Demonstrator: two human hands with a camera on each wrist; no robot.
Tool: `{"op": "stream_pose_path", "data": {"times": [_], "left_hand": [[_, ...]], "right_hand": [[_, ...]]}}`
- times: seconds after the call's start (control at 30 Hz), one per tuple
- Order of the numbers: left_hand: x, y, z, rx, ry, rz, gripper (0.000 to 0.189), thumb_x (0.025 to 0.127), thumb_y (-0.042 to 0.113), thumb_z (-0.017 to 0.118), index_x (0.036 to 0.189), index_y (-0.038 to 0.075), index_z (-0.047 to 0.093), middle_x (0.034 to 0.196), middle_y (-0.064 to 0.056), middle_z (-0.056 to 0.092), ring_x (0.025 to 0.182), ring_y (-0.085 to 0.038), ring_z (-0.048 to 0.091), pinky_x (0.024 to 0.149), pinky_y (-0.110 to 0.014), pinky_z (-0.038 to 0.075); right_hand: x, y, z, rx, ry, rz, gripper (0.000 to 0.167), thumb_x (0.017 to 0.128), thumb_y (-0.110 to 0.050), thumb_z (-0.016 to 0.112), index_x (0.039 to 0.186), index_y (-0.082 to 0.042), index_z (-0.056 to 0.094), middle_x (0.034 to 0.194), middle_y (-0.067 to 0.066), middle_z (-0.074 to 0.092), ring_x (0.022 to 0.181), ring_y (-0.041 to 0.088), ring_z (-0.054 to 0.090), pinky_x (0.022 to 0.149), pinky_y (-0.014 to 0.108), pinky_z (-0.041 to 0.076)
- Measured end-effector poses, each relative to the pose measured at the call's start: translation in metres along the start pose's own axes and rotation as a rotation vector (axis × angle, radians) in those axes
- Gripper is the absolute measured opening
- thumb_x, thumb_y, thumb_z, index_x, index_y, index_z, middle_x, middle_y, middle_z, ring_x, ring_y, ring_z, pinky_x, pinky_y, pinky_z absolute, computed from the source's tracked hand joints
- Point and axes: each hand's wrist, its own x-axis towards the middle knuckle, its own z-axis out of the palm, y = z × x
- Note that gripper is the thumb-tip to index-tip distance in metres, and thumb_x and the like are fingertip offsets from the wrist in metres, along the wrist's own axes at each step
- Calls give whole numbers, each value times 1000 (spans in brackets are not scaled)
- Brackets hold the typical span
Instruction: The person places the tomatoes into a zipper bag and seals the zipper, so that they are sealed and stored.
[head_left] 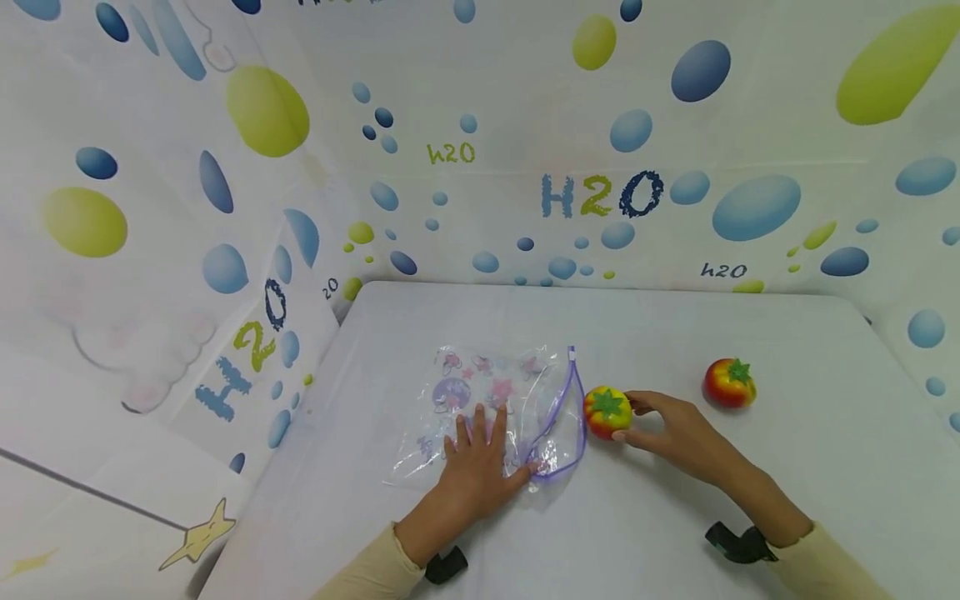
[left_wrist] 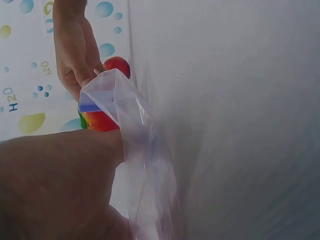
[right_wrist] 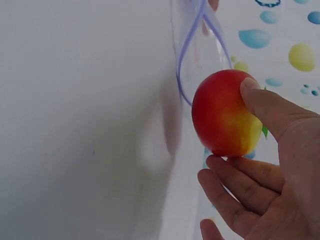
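Observation:
A clear plastic zip bag printed with pink and purple figures lies on the white table, its purple-edged mouth spread apart on the right side. My left hand rests on the bag with fingers straight and spread, the thumb reaching the mouth's near edge. Between thumb and fingers, my right hand pinches a red-yellow toy tomato with a green leafy top, right beside the bag's mouth. The right wrist view shows the tomato held clear of the table, the purple edge just beyond it.
A second toy tomato sits on the table to the right, beyond my right hand. White sheets with blue and green drops form a wall behind the table and another on the left. Each wrist carries a black strap piece.

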Motion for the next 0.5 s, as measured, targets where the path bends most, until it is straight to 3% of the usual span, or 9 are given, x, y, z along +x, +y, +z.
{"op": "stream_pose_path", "data": {"times": [0.3, 0.5], "left_hand": [[0, 0, 0, -6, -20, -16, 101, 94, 66, 64, 167, 9, 25, 169, -32, 23, 152, -63, 22, 116, -78, 26], [1, 0, 1, -9, -27, -17, 101, 95, 67, 63, 168, 9, 25, 170, -32, 22, 153, -63, 20, 116, -79, 24]], "right_hand": [[10, -13, 13, 6, -20, 1, 71, 92, -50, 79, 147, -9, 60, 129, 12, 72, 122, 35, 66, 99, 62, 55], [14, -17, 20, -14, -26, -31, 69, 93, -48, 80, 146, -9, 61, 131, 10, 71, 115, 28, 66, 95, 54, 59]]}}
